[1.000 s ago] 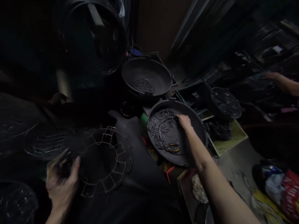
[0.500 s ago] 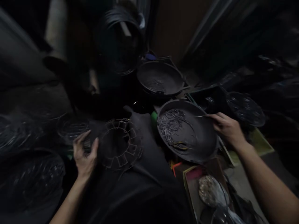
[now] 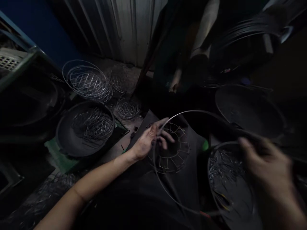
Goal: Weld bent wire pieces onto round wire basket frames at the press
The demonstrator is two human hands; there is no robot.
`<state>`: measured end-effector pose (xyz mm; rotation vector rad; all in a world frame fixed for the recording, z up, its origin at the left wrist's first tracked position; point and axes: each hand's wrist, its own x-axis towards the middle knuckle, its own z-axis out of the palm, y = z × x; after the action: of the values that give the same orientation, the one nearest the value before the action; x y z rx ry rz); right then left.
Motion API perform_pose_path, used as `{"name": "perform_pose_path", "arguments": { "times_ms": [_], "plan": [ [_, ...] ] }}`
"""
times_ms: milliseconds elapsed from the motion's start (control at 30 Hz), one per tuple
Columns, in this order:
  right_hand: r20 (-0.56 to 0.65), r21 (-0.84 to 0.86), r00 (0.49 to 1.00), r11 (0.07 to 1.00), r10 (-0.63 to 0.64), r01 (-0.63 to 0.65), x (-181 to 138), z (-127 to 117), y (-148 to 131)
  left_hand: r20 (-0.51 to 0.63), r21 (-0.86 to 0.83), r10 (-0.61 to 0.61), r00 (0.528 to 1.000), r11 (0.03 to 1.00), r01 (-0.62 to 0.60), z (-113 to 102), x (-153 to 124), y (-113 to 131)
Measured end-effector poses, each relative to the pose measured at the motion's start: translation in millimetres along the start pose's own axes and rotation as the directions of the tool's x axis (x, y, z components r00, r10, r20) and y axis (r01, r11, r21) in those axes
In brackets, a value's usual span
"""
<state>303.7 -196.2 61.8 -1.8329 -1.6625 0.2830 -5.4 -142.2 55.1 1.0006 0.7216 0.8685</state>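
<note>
A large thin wire ring [image 3: 192,111] spans the space between my hands, tilted above a dark cloth. My left hand [image 3: 146,140] has its thumb and curled fingers around the ring's left side. My right hand [image 3: 268,166], smeared by motion, grips the ring's right side; its fingertips are partly lost in blur. Beneath the ring, on the cloth [image 3: 192,188], lies a round wire frame [image 3: 177,164] with short bent pieces between its circles. Below my right hand is a dark pan [image 3: 247,195] of short metal pieces, with yellow-handled pliers [image 3: 223,198] in it.
To the left, a round pan [image 3: 64,140] of bent wire pieces sits on a green crate [image 3: 59,158]. Wire frames [image 3: 87,80] are stacked on the floor behind it. Another dark pan [image 3: 251,108] stands at the right back, below a coil of wire [image 3: 249,27].
My right hand has brought the wire ring from the right pan over the cloth. My left hand has moved over the wire frame and onto the ring. The view has swung left.
</note>
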Motion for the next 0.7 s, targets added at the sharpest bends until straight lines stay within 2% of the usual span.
{"name": "perform_pose_path", "arguments": {
  "times_ms": [67, 133, 233, 333, 467, 567, 700],
  "plan": [
    [0.016, 0.06, 0.99, 0.988, 0.14, -0.141, 9.9, 39.3, -10.6, -0.217, 0.181, 0.008, 0.976, 0.983, 0.032, -24.7, -0.4, -10.4],
    [0.081, 0.074, 0.977, 0.976, 0.199, -0.205, 16.8, 80.1, -13.7, -0.367, 0.443, 0.078, 0.927, 0.891, 0.1, -48.8, 2.4, -25.6],
    [0.138, 0.001, 0.984, 0.994, 0.11, -0.111, 18.7, 120.0, -6.6, -0.375, 0.7, 0.144, 0.916, 0.692, 0.177, -74.2, 7.8, -50.8],
    [0.161, -0.066, 0.987, 0.998, 0.029, -0.018, 15.0, 129.2, 2.5, -0.333, 0.802, 0.14, 0.932, 0.561, 0.202, -84.8, 10.0, -70.1],
    [0.174, -0.107, 0.985, 0.994, 0.005, 0.013, 12.0, 126.7, 6.5, -0.285, 0.881, 0.168, 0.944, 0.433, 0.189, -88.9, 8.9, -83.8],
    [0.209, -0.124, 0.978, 0.992, 0.009, 0.017, 12.2, 126.9, 9.9, -0.275, 0.901, 0.178, 0.945, 0.392, 0.189, -91.7, 7.7, -91.2],
    [0.289, -0.152, 0.957, 0.988, 0.022, 0.023, 13.9, 123.8, 21.7, -0.255, 0.901, 0.19, 0.948, 0.404, 0.162, -94.9, 4.6, -102.1]
  ]
}}
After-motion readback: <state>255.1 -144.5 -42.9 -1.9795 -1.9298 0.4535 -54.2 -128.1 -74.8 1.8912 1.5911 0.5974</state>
